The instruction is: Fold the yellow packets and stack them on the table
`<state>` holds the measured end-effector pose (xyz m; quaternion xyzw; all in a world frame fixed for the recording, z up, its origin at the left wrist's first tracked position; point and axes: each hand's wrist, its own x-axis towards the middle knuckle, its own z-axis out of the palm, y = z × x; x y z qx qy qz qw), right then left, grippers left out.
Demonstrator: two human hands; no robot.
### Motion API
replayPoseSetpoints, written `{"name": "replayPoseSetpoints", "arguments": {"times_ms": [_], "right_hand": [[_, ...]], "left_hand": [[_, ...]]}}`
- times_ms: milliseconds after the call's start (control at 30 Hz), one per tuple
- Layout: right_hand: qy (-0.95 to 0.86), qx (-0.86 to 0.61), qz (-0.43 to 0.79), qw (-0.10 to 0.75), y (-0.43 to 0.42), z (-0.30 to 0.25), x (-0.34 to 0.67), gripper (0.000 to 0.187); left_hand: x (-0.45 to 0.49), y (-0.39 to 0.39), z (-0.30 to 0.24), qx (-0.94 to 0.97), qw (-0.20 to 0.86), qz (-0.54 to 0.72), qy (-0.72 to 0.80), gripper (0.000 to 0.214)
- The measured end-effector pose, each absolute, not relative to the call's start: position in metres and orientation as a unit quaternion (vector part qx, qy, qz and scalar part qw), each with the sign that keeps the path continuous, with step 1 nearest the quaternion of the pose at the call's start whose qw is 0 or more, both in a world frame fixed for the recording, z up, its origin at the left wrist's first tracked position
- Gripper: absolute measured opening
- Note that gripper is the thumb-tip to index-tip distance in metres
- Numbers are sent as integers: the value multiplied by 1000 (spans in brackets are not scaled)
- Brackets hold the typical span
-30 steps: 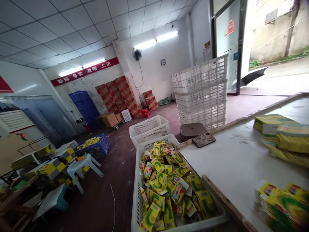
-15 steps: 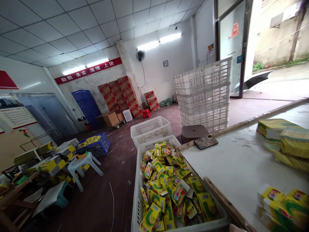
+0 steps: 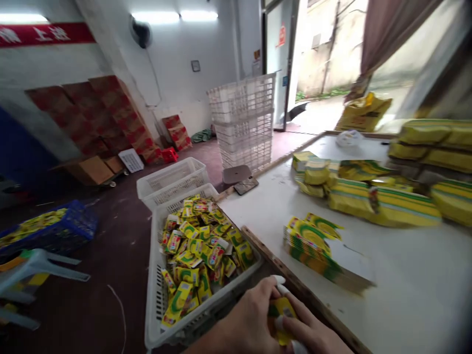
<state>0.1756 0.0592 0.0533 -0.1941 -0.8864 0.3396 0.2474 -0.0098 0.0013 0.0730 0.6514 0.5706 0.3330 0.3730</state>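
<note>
At the table's near edge, my left hand [image 3: 250, 314] and my right hand [image 3: 308, 324] close together around a small yellow box [image 3: 283, 312]. White coverings show on several fingertips. Much of the box is hidden by my fingers. Left of my hands stands a white plastic crate [image 3: 153, 295] heaped with small yellow and green boxes [image 3: 193, 250]. A stack of flat yellow and green cartons [image 3: 313, 246] lies on the white table [image 3: 413, 275], beyond my right hand.
A phone [image 3: 246, 185] lies on the table's wooden edge. Wrapped yellow bundles [image 3: 383, 201] cover the table's far side. Tall stacked white crates [image 3: 245, 123] stand behind a brown stool [image 3: 236, 174]. A blue crate [image 3: 73, 226] and a pale plastic stool [image 3: 37, 270] are at left.
The view has swung right and down towards the table. Both my hands now show, holding a yellow box; before, only a sliver of a hand was visible at the bottom edge.
</note>
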Motion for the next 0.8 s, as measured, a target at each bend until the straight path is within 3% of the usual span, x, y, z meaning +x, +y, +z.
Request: {"name": "replayPoseSetpoints", "arguments": {"times_ms": [133,367,633,800], "right_hand": [[-858,-228,380,262,51,63,171,27],[-809,-239,418,337,47,34,152,53],[-783,-257,472,312,41,51,133,49],[-777,-245,459,354,48,50,136,55]], "left_hand": [[-5,1,71,689,358,307,551,84],[-17,0,65,706,300,279,578,80],[-22,-7,55,672,248,344,607,78],[-46,-3,59,649,204,322,659,67]]}}
